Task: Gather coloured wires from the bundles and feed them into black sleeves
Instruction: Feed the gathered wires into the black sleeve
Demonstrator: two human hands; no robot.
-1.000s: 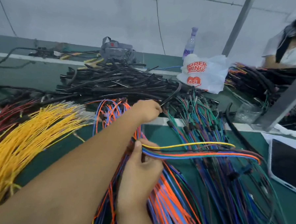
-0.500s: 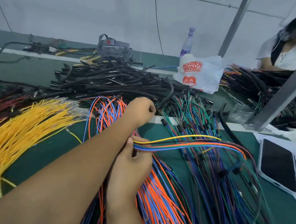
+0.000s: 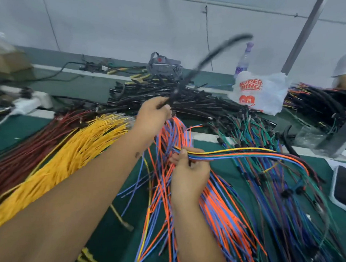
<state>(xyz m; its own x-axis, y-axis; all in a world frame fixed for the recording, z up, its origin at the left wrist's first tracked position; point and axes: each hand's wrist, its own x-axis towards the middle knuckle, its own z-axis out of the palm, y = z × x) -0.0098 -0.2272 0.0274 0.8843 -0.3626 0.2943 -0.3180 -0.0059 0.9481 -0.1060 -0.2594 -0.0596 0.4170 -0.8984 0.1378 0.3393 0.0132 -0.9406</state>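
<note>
Lying across the green-topped work table (image 3: 106, 235) at far left is a bundle of dark red wires (image 3: 27, 149), and just right of it a thick bundle of yellow wires (image 3: 66, 161) fans toward the far side. The left forearm runs diagonally from the near left corner up over the yellow wires, and the left hand (image 3: 152, 114) is raised above the table, fingers curled round the lower end of a long black flexible sleeve (image 3: 201, 63) that rises blurred up and to the right. Beyond that hand lies a heap of black sleeves (image 3: 169, 102). Below it spreads a loose bundle of orange and blue wires (image 3: 220, 213). The right hand (image 3: 188, 171) sits near the centre, apart from the left, thumb and fingers pinching a gathered set of yellow, orange, blue and green wires (image 3: 247, 153) that arches off to the right. Farther right sprawl green and blue wires with black connectors (image 3: 266, 175). At the far right stand a white printed plastic bag (image 3: 260, 93) and a purple-labelled clear bottle (image 3: 243, 60).
</note>
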